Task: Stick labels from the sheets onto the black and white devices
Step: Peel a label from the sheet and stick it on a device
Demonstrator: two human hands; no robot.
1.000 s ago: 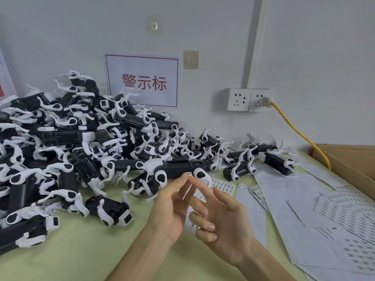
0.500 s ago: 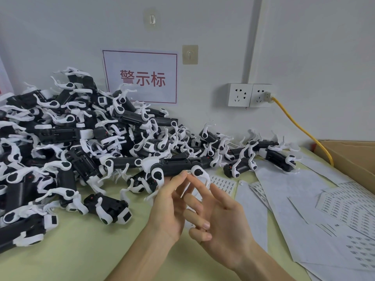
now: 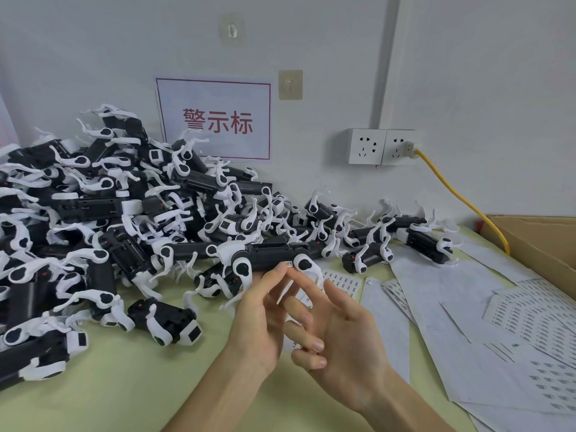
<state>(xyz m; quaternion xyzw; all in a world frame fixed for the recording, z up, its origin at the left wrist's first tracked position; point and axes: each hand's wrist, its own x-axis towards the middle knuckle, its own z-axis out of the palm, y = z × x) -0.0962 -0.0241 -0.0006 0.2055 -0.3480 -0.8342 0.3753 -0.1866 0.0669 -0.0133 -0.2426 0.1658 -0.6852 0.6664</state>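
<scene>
So the tiny label (image 3: 289, 264) is sitting right where the two index fingertips are meeting, touching or nearly touching the long black and white device (image 3: 274, 254) around the middle of the desk (image 3: 124, 385); left hand (image 3: 258, 316) and right hand (image 3: 343, 335) are both looking loose, fingers mostly straight, nothing clamped; can't tell which fingertip it's actually sticking to. I'm guessing the trick is laying one edge down on a flat black bit first, then rubbing it flat so it isn't wrinkling. The pile of devices (image 3: 93, 213) is hogging the left side and back edge, white clips poking everywhere and probably crowding the fingers; label sheets (image 3: 530, 313) are sprawling along the right side; a cardboard box (image 3: 536, 241) is sitting at the back right corner.
</scene>
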